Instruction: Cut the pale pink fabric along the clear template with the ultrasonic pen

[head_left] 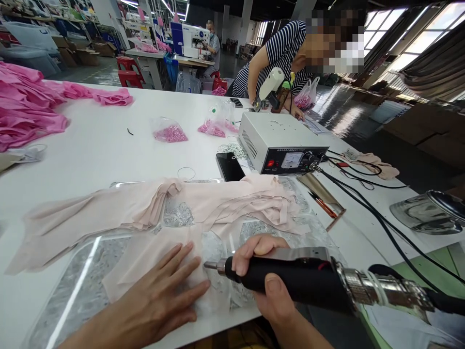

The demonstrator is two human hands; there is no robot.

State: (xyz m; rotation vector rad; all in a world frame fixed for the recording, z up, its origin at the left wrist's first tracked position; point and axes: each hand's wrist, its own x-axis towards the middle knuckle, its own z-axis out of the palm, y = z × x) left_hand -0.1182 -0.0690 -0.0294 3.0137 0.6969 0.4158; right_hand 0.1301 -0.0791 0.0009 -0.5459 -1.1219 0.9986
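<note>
My left hand (160,295) lies flat, fingers spread, on a pale pink fabric piece (145,261) that rests on a glass plate (76,286) at the table's near edge. My right hand (267,281) is wrapped round a black hand-held tool (290,276). The tool's metal tip points left, just right of my left fingertips. More pale pink fabric strips (225,198) lie piled across the plate behind both hands.
A grey control box (279,140) with black cables (381,223) stands behind, a black phone (229,166) beside it. Bags of pink beads (170,132) and bright pink fabric (29,106) lie further back. A person in a striped top (276,53) works opposite.
</note>
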